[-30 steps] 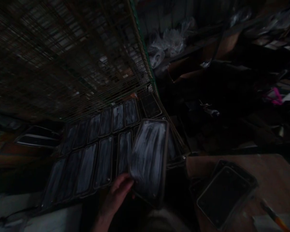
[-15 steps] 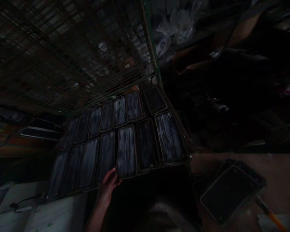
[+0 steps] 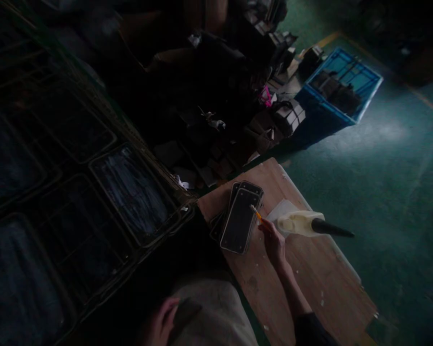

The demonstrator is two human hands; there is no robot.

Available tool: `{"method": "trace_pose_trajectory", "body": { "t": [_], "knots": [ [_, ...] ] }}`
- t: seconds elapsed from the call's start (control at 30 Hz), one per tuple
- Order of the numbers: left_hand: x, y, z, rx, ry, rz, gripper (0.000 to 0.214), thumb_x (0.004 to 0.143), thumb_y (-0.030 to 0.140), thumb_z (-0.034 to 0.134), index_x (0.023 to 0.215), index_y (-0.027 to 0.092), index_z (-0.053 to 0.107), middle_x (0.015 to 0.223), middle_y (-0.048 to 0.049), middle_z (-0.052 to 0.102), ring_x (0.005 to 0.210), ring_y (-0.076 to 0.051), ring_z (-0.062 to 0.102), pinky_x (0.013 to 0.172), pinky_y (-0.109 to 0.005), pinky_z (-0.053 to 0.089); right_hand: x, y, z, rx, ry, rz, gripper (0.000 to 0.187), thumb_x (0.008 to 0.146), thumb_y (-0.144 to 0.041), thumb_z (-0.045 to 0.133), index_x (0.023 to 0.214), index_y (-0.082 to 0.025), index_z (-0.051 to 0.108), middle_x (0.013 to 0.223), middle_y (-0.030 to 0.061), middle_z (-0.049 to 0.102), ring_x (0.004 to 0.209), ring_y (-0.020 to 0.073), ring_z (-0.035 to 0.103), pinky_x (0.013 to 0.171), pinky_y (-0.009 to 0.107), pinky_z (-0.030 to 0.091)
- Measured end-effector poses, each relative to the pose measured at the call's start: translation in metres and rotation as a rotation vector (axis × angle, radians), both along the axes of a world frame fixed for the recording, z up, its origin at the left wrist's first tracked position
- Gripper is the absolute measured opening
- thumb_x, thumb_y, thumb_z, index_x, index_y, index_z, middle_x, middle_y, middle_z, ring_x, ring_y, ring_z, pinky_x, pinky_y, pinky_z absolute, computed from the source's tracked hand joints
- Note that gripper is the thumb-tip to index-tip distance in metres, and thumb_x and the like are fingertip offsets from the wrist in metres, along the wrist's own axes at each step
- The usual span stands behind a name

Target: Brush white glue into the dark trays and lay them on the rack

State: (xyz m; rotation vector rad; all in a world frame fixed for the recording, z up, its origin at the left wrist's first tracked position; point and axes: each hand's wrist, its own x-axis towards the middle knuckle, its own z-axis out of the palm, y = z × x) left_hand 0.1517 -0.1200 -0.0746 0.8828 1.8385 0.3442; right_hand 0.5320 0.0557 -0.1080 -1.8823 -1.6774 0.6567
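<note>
My right hand (image 3: 274,240) is closed around the orange handle of a small brush (image 3: 260,217). The pale brush tip is at the right edge of a dark rounded rectangular plate (image 3: 240,221), which lies tilted on top of other similar plates on a wooden board (image 3: 299,274). Beside my right hand lies a cream plastic bottle (image 3: 299,223) with a long black nozzle, partly over a whitish sheet (image 3: 279,211). My left hand (image 3: 164,319) hangs low near my lap, dim and partly cut off, fingers apart with nothing visible in it.
To the left, a wire rack (image 3: 155,151) holds several dark plates (image 3: 130,192) with streaky whitish coating. Behind the board are scraps and boxes (image 3: 290,115) in shadow. A blue crate (image 3: 323,108) with dark items stands on the green floor (image 3: 393,182).
My view has swung right, from the rack to the board. My left hand has left the plate at the rack's front edge and dropped toward my lap. My right hand with the brush has come into view.
</note>
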Motion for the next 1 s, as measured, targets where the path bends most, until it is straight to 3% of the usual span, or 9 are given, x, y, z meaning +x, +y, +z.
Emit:
{"method": "trace_pose_trajectory", "body": {
  "t": [0.07,0.17,0.27,0.33,0.47,0.6,0.87,1.0],
  "knots": [
    [0.06,0.033,-0.035,-0.06,-0.247,0.012,0.043,0.068,0.067,0.059,0.086,0.029,0.068,0.069,-0.0032,0.07,0.054,-0.021,0.066,0.052,-0.032,0.055,0.004,0.013,-0.01,0.027,-0.063,0.04,0.03,0.097,-0.032,0.042,0.116,-0.017,0.059,0.091,0.0089,0.071,0.08,0.0203,0.069,0.068,0.031,0.056],
    [0.122,0.076,-0.093,-0.148,-0.366,0.148,0.053,0.063,0.063,0.067,0.094,0.02,0.061,0.074,-0.0041,0.066,0.051,-0.018,0.064,0.042,-0.027,0.051,0.013,0.03,-0.026,0.066,-0.093,0.074,0.03,0.098,-0.032,0.041,0.118,-0.017,0.058,0.095,0.0095,0.07,0.082,0.02,0.069,0.07,0.031,0.055],
    [0.153,0.102,-0.137,-0.225,-0.39,0.182,0.05,0.064,0.055,0.072,0.091,0.016,0.059,0.068,-0.0044,0.065,0.05,-0.018,0.065,0.044,-0.025,0.051,0.022,0.042,-0.043,0.069,-0.11,0.092,0.028,0.099,-0.03,0.041,0.12,-0.018,0.057,0.101,0.0096,0.069,0.084,0.0193,0.068,0.071,0.03,0.054],
    [0.164,0.111,-0.15,-0.273,-0.436,0.237,0.047,0.065,0.054,0.074,0.087,0.014,0.06,0.064,-0.0051,0.066,0.048,-0.018,0.065,0.044,-0.026,0.052,0.027,0.044,-0.052,0.058,-0.134,0.1,0.028,0.099,-0.029,0.042,0.12,-0.019,0.056,0.102,0.0093,0.068,0.084,0.0192,0.067,0.07,0.029,0.053],
    [0.177,0.117,-0.153,-0.318,-0.554,0.394,0.046,0.065,0.053,0.077,0.077,0.012,0.059,0.055,-0.0067,0.065,0.046,-0.02,0.066,0.046,-0.028,0.055,0.029,0.033,-0.063,0.008,-0.155,0.117,0.027,0.099,-0.03,0.042,0.119,-0.018,0.057,0.099,0.0089,0.068,0.083,0.0195,0.067,0.068,0.028,0.052],
    [0.184,0.116,-0.148,-0.343,-0.613,0.493,0.044,0.065,0.051,0.078,0.071,0.012,0.057,0.054,-0.0089,0.066,0.048,-0.02,0.066,0.047,-0.027,0.055,0.021,0.003,-0.061,-0.088,-0.124,0.144,0.027,0.1,-0.028,0.041,0.12,-0.018,0.056,0.1,0.0087,0.069,0.085,0.0195,0.067,0.071,0.028,0.052],
    [0.186,0.118,-0.144,-0.356,-0.613,0.545,0.034,0.073,0.041,0.074,0.072,0.014,0.055,0.061,-0.0041,0.068,0.052,-0.018,0.068,0.051,-0.028,0.058,-0.01,-0.075,-0.028,-0.322,-0.021,0.237,0.024,0.1,-0.025,0.039,0.117,-0.02,0.055,0.099,0.0087,0.068,0.081,0.0196,0.067,0.067,0.028,0.052],
    [0.186,0.118,-0.147,-0.382,-0.581,0.577,0.031,0.076,0.036,0.073,0.07,0.016,0.05,0.056,-0.0012,0.065,0.053,-0.019,0.069,0.051,-0.028,0.059,-0.017,-0.089,-0.011,-0.44,0.08,0.284,0.025,0.1,-0.027,0.039,0.118,-0.021,0.055,0.092,0.008,0.068,0.077,0.0188,0.066,0.065,0.027,0.051]
  ]
}}
